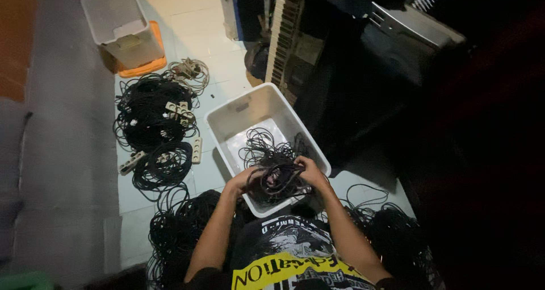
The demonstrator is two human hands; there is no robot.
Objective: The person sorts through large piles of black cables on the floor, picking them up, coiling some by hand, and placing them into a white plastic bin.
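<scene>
The room is dim, with a pale tiled floor (pixel 196 17). Big piles of black cables (pixel 152 119) lie on it. A white tub (pixel 238 117) sits in front. Over it, both hands, left (pixel 241 180) and right (pixel 309 169), grip a tangled cable bundle (pixel 278 179).

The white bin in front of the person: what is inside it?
The white bin holds loose black cables. The left hand and right hand grip a coiled bundle over its near end, hiding the bottom there. The far end shows bare.
</scene>
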